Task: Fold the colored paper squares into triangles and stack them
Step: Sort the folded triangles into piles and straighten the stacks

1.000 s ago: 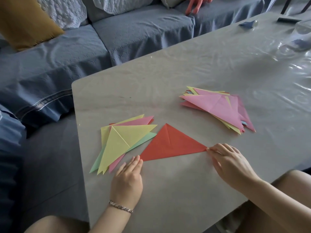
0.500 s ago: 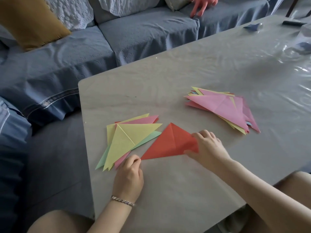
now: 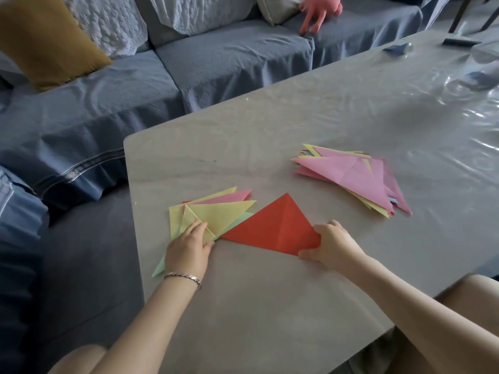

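Observation:
A red folded triangle (image 3: 272, 228) lies on the grey table (image 3: 270, 306), its left tip touching a stack of folded triangles (image 3: 224, 210) topped by a yellow one. My right hand (image 3: 333, 245) pinches the red triangle's right corner, thumb at the near edge. My left hand (image 3: 187, 247) rests with straight fingers on the near part of the yellow-topped stack. A second, larger pile of papers (image 3: 351, 176), pink on top, sits to the right and further back.
A blue sofa (image 3: 216, 63) runs along the table's far and left sides, with a mustard cushion (image 3: 46, 41) and a pink toy (image 3: 318, 12). Small blue (image 3: 397, 48) and dark (image 3: 459, 41) objects lie at the table's far end. Glossy clear film covers the table.
My left hand left the red triangle's left tip and moved onto the yellow-topped stack. My right hand took hold of the red triangle's right corner and shifted it towards that stack.

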Motion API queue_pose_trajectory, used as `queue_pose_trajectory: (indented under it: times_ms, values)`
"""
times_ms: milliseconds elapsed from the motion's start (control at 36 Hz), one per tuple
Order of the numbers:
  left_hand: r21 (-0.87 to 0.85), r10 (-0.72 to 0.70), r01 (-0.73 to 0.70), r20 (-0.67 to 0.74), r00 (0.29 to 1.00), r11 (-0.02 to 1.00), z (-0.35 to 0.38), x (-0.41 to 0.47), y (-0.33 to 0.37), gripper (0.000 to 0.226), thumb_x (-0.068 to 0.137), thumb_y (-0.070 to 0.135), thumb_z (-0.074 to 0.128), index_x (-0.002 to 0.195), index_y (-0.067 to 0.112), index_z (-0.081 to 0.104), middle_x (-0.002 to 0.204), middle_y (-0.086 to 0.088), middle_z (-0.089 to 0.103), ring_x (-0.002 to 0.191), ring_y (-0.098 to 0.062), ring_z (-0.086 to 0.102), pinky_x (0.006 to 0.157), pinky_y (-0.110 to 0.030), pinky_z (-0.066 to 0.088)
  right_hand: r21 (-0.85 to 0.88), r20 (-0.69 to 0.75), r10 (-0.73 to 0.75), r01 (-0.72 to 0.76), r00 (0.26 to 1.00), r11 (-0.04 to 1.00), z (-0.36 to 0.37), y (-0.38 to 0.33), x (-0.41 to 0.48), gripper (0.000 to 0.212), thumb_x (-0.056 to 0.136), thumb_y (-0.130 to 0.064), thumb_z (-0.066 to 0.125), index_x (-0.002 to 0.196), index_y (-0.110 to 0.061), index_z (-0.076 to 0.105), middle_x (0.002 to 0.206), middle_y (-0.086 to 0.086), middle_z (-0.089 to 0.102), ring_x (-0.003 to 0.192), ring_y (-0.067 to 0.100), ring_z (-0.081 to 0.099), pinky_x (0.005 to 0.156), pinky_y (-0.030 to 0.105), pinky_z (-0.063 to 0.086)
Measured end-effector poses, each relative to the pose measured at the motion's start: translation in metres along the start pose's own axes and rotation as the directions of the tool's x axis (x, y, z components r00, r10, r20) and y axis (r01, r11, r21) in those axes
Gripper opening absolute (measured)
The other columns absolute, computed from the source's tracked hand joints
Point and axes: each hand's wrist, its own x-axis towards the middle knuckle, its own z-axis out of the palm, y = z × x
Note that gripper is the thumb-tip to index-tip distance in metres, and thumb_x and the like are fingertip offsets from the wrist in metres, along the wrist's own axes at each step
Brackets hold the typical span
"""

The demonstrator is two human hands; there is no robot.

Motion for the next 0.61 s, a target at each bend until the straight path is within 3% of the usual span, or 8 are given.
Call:
queue_pose_trajectory:
  times_ms: [111,194,278,361,444,556,611]
  values:
    - [-0.030,-0.041,0.042,0.013,0.999,0.999,-0.004,0.003,0.002,0.046,0.087,0.021,0.060,0.131,0.012,0.048,0.134,-0.005,0.051,0.120,-0.024,0.049,0.094,-0.029,0.036,0.081,-0.101,-0.008,0.016,0.995,0.997,-0.002,0.012,-0.006,0.022,0.078,-0.035,0.071,0.085,-0.019,0.057,0.096,0.002,0.040,0.100,0.024,0.043,0.074,0.026,0.037]
    - [-0.072,-0.074,0.077,0.042,0.996,0.994,-0.008,0.005,0.002,0.045,0.086,0.022,0.063,0.128,0.015,0.051,0.127,-0.006,0.057,0.115,-0.025,0.052,0.089,-0.030,0.038,0.139,-0.136,-0.013,0.032,0.991,0.990,-0.006,0.015,-0.008,0.026,0.076,-0.030,0.072,0.073,-0.012,0.054,0.082,0.004,0.050,0.081,0.021,0.045,0.059,0.028,0.031]
    - [-0.100,-0.078,0.082,0.045,0.996,0.992,-0.010,0.007,0.001,0.037,0.087,0.023,0.061,0.123,0.015,0.056,0.122,-0.007,0.060,0.111,-0.027,0.054,0.087,-0.030,0.040,0.200,-0.121,0.001,0.024,0.993,0.980,-0.008,0.018,-0.006,0.028,0.074,-0.026,0.074,0.080,-0.003,0.061,0.082,0.010,0.060,0.074,0.021,0.048,0.058,0.029,0.032]
    - [-0.094,-0.076,0.080,0.039,0.996,0.992,-0.010,0.006,0.003,0.028,0.092,0.021,0.052,0.118,0.014,0.059,0.117,-0.008,0.062,0.106,-0.029,0.056,0.083,-0.030,0.041,0.244,-0.132,0.017,0.016,0.991,0.970,-0.009,0.021,-0.005,0.023,0.073,-0.029,0.075,0.068,-0.018,0.056,0.088,0.009,0.059,0.085,0.023,0.047,0.062,0.027,0.031]
    - [-0.040,-0.074,0.074,0.003,0.997,0.996,-0.007,0.005,0.005,0.028,0.096,0.017,0.042,0.119,0.016,0.059,0.116,-0.008,0.062,0.103,-0.030,0.056,0.079,-0.030,0.042,0.247,-0.143,0.025,0.011,0.989,0.969,-0.010,0.021,-0.006,0.020,0.074,-0.030,0.075,0.072,-0.019,0.058,0.090,0.008,0.058,0.088,0.022,0.046,0.061,0.026,0.031]
    - [0.056,-0.041,0.043,-0.031,0.999,0.998,-0.005,0.002,0.007,0.036,0.094,0.007,0.038,0.125,0.017,0.054,0.115,-0.009,0.062,0.102,-0.031,0.057,0.076,-0.032,0.043,0.301,-0.160,0.024,0.025,0.987,0.953,-0.012,0.025,-0.008,0.020,0.073,-0.023,0.075,0.068,-0.019,0.057,0.082,0.006,0.060,0.078,0.020,0.048,0.054,0.024,0.033]
    - [0.078,-0.005,0.010,-0.057,0.998,0.997,-0.004,0.000,0.007,0.038,0.091,0.002,0.042,0.125,0.014,0.054,0.113,-0.011,0.063,0.097,-0.034,0.059,0.073,-0.035,0.044,0.364,-0.155,0.031,0.028,0.987,0.931,-0.015,0.027,-0.011,0.018,0.073,-0.019,0.076,0.066,-0.016,0.059,0.070,0.000,0.058,0.062,0.015,0.048,0.050,0.020,0.034]
